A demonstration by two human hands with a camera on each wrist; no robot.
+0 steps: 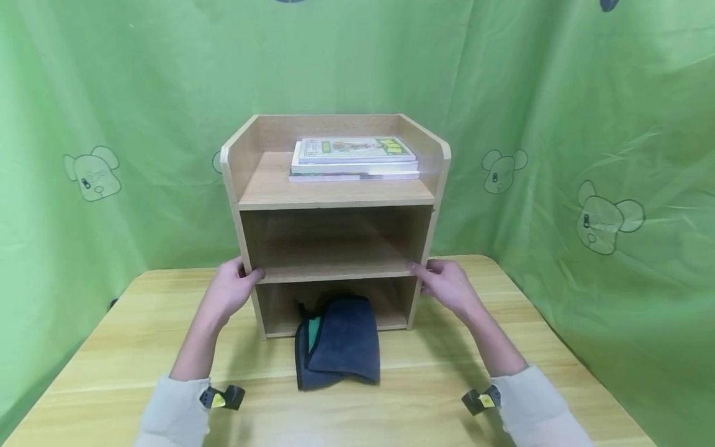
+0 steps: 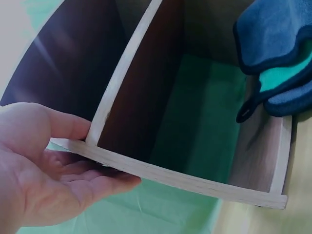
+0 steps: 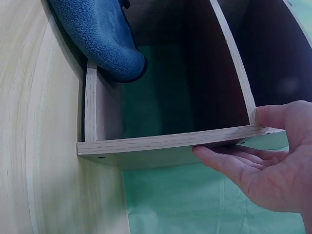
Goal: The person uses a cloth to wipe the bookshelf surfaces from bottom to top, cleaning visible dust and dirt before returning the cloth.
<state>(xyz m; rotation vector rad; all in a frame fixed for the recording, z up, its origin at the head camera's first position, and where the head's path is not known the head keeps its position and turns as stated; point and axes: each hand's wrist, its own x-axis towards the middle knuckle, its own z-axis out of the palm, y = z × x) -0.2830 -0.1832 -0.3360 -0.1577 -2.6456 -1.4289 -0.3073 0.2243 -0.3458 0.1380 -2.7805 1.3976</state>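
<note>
The wooden desktop shelf (image 1: 335, 195) is upright toward the back of the bench (image 1: 424, 391), left hand (image 1: 233, 287) and right hand (image 1: 447, 287) each gripping a side panel. Its top tier holds stacked books (image 1: 354, 159); a black-edged navy cloth (image 1: 346, 341) hangs out of the bottom compartment.

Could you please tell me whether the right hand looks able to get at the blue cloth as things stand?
Probably yes, but the right hand grips the shelf unit and would need to let go first; the blue cloth sticks out of the bottom compartment, with nothing visible in front of it.
</note>
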